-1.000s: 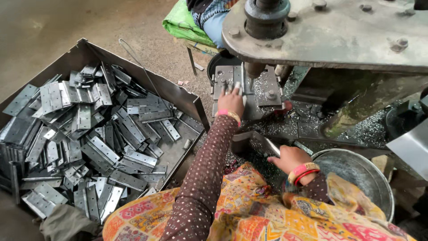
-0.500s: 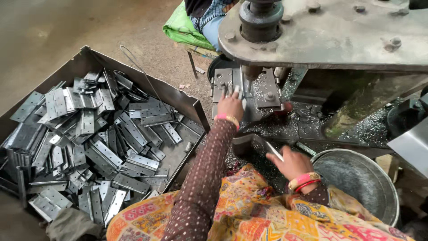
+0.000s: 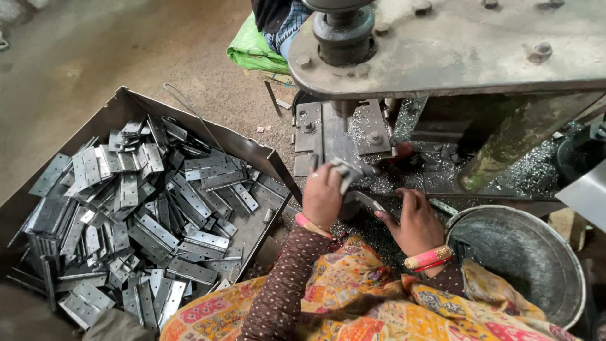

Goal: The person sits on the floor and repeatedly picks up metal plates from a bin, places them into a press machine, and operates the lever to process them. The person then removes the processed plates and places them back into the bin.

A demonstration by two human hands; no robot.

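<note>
1. Centre of frame: left hand [image 3: 322, 196], grip closed on a small grey metal hinge piece [image 3: 346, 170], held just in front of the press bed [image 3: 334, 136].
2. Right of centre: right hand [image 3: 413, 221], pink bangle at the wrist, grip pinching a thin metal strip [image 3: 372, 203] that points toward the left hand.
3. Upper half of frame: heavy grey press arm [image 3: 454, 47] with a dark ram [image 3: 344, 31] directly above the bed; bright metal shavings [image 3: 530, 167] scattered around the base.
4. Left half of frame: open metal tray [image 3: 126, 104] heaped with flat grey hinge plates [image 3: 139, 208].
5. Lower right: round steel basin [image 3: 536, 265], beside the right wrist.
6. Top centre: green sack [image 3: 255, 50] and part of another person behind the machine.
7. Risk, as a judgement: fingers close below the ram, so a stroke while loading could crush them; sharp shavings and plate edges could cut bare skin; loose patterned fabric near the bed could snag.
8. Compared with half a second ago: left hand lower and drawn back from the bed, now carrying the piece; right hand shifted nearer the left; camera view tilted slightly, tray contents unchanged.
</note>
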